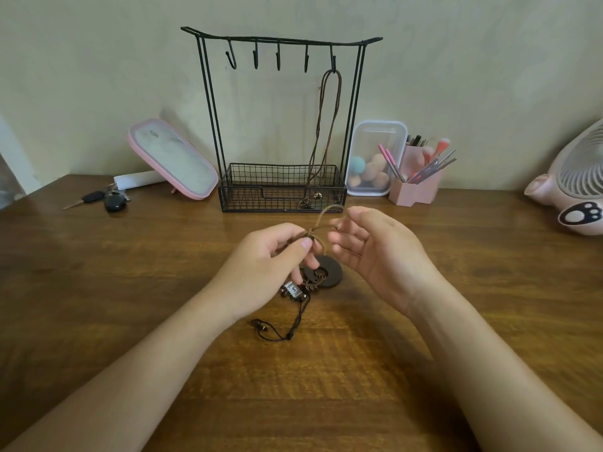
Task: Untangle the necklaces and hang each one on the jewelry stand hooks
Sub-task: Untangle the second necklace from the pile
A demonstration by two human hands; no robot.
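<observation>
- On the rightmost hook of the jewelry stand [208,93], one brown necklace [323,125] is already hanging, so one piece is looking done.
- The other four hooks [255,58] are standing bare.
- Above the worktop [326,386], the left hand [264,265] is pinching a knot of brown cord [315,238].
- The right hand [385,252] is curling loosely at the cord's loop; I cannot tell if it is gripping.
- Below, a dark ring pendant [329,272], a silver pendant [292,290] and a black cord [293,324] are lying bunched together, so untangling is likely only partway.
- The stand's wire basket [280,190] is catching the hung necklace's pendant end.
- A clear box [375,135] is holding makeup sponges [368,171].
- A pink holder [421,190] is carrying brushes [442,146].
</observation>
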